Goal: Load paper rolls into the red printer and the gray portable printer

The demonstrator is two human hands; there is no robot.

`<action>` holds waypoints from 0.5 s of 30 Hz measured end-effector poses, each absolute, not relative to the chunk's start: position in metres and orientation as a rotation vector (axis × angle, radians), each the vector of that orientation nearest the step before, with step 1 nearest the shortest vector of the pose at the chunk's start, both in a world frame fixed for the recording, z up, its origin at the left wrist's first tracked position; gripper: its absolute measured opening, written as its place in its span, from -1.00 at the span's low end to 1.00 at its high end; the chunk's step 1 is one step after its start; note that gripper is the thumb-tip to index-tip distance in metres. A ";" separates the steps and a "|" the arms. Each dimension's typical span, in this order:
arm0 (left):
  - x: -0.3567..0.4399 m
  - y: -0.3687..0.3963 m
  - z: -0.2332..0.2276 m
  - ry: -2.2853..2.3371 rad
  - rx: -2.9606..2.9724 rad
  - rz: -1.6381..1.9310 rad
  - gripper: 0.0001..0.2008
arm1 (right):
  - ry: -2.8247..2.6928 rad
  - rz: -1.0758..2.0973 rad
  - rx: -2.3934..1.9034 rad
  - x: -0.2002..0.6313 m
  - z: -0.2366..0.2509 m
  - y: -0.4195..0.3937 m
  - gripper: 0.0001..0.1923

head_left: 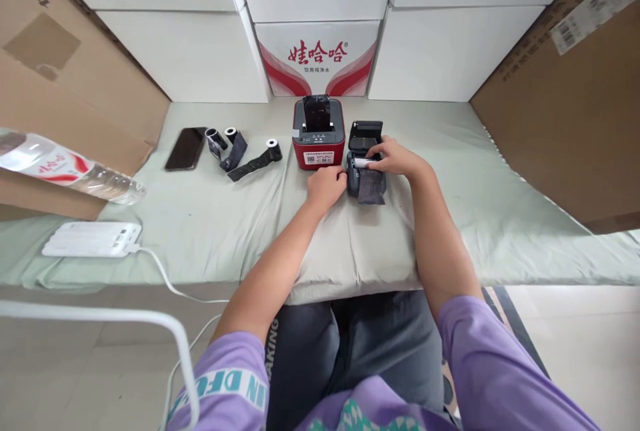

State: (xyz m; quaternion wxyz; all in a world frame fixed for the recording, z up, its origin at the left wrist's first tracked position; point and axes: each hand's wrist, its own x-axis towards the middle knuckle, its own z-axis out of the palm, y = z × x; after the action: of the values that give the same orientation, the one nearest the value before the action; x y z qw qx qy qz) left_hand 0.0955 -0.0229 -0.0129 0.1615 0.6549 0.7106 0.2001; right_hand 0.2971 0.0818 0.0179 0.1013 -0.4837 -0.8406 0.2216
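A small black printer (363,134) lies on the grey-green cloth (225,218) with its lid flipped open. My right hand (393,156) rests over its open bay, fingers on a white paper roll (361,162) seated inside. A dark strip of paper (371,188) hangs out of the front of the printer. My left hand (326,186) is curled against the printer's left side, steadying it. A red and grey printer (319,132) stands just to the left, its lid also up.
Three small rolls with dark paper unwound (243,149) and a black phone (185,148) lie at the left. A water bottle (65,168) and a white power bank (93,238) with cable sit at the near left. White cartons (320,58) and brown cardboard (565,104) wall the surface.
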 end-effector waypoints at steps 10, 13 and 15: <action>0.096 -0.022 -0.013 2.018 1.864 0.583 -0.64 | -2.218 0.925 -1.239 0.303 0.002 0.090 -0.66; 0.096 -0.023 -0.013 2.007 1.860 0.596 -0.63 | -2.091 1.014 -1.198 0.303 0.001 0.090 -0.65; 0.096 -0.023 -0.012 2.009 1.856 0.610 -0.64 | -1.998 1.061 -1.146 0.303 0.003 0.088 -0.68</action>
State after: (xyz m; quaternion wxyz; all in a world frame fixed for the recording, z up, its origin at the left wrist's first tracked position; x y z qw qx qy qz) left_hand 0.0956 -0.0230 -0.0125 0.1689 0.6529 0.7065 0.2146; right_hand 0.3029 0.0881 0.0029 0.2981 -0.4315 -0.7519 0.3994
